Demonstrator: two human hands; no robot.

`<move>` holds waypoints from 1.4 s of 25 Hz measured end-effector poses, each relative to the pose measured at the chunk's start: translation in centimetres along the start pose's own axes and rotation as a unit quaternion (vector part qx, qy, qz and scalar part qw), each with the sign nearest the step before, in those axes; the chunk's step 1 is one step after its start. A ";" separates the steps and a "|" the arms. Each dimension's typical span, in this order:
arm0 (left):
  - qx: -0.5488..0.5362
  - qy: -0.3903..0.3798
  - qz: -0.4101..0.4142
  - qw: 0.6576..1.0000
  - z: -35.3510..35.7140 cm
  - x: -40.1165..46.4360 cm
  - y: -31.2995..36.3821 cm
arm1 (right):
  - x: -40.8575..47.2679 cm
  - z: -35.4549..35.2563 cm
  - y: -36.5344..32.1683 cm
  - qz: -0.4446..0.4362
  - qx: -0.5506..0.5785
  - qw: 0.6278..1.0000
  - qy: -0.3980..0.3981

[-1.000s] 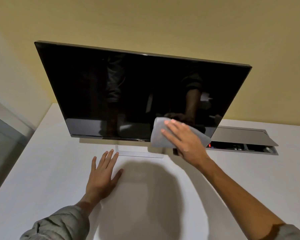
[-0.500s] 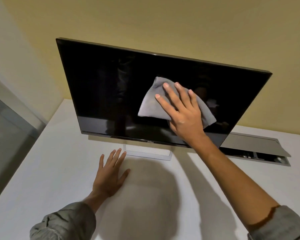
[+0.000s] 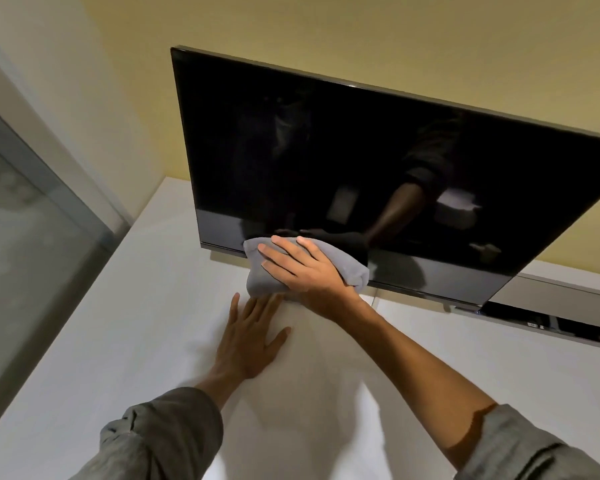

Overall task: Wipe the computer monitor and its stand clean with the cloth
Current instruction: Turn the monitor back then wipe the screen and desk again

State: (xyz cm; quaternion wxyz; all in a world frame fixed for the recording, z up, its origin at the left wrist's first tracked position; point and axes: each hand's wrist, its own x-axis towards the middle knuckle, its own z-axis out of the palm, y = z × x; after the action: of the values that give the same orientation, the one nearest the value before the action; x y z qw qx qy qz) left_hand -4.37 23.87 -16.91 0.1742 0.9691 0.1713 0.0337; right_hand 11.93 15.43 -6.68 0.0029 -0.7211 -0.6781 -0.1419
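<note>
A black monitor (image 3: 343,161) with a thin silver frame stands on the white desk (image 3: 146,341), its screen dark and mirroring my arm. My right hand (image 3: 302,271) presses a grey cloth (image 3: 260,282) with flat fingers against the screen's lower edge, left of the middle. The cloth hangs down over the bottom bezel. My left hand (image 3: 250,341) lies flat on the desk just below the cloth, fingers spread. The monitor's stand is hidden behind my right hand and the cloth.
A grey cable hatch (image 3: 551,299) stands open in the desk behind the monitor's right end. A yellow wall rises behind, and a glass partition (image 3: 32,237) runs along the desk's left side.
My right hand has slid the cloth down from mid-screen to the lower edge and further left. The view has shifted, so the monitor sits further right. The left hand stays flat on the desk.
</note>
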 end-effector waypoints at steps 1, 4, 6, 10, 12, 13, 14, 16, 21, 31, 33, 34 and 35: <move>-0.006 0.002 -0.002 1.000 0.0 0.0 0.0 | 0.5 0.3 -0.5 -0.007 0.005 1.000 -0.002; -0.003 -0.012 -0.013 1.000 0.1 0.0 -0.1 | 2.5 -0.2 -1.9 0.027 0.007 0.999 0.033; -0.011 -0.017 -0.017 1.000 0.1 0.0 -0.1 | 4.3 -0.5 -3.3 0.049 0.001 0.995 0.083; -0.055 -0.010 -0.011 0.998 -0.2 0.1 0.2 | 7.1 0.0 -6.1 0.116 -0.034 0.983 0.135; -0.132 -0.004 -0.068 0.989 -0.6 -0.2 0.6 | 7.8 0.4 -7.4 0.135 -0.024 0.985 0.103; -0.156 -0.019 -0.097 0.983 -0.6 -0.4 0.7 | 8.1 0.7 -7.9 0.139 -0.022 0.987 0.079; -0.164 -0.030 -0.113 0.979 -0.3 -0.6 0.7 | 8.3 1.0 -8.2 0.144 -0.025 0.988 0.058; -0.181 -0.042 -0.125 0.975 0.2 -0.7 0.5 | 9.1 1.4 -8.6 0.163 -0.029 0.985 0.038; -0.255 -0.041 -0.196 0.946 0.7 -0.4 0.5 | 9.7 1.3 -10.0 0.204 -0.050 0.976 -0.060; -0.313 -0.037 -0.239 0.918 0.0 -0.8 1.3 | 10.8 -0.3 -10.7 0.298 0.044 0.949 -0.094; -0.301 -0.034 -0.217 0.928 -0.2 -0.8 1.1 | 9.5 -0.2 -10.1 0.303 0.048 0.948 -0.079; -0.299 -0.025 -0.201 0.933 -0.3 -0.7 1.0 | 8.8 -0.3 -9.8 0.305 0.058 0.948 -0.075; -0.303 -0.009 -0.181 0.936 -0.5 -0.7 1.1 | 8.0 -0.3 -9.4 0.306 0.067 0.947 -0.070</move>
State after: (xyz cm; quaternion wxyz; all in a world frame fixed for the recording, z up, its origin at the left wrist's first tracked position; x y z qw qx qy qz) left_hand -4.76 22.77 -16.09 0.4642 0.8234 0.3236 0.0434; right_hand 2.95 23.97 -6.46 0.0476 -0.9004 -0.4309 -0.0376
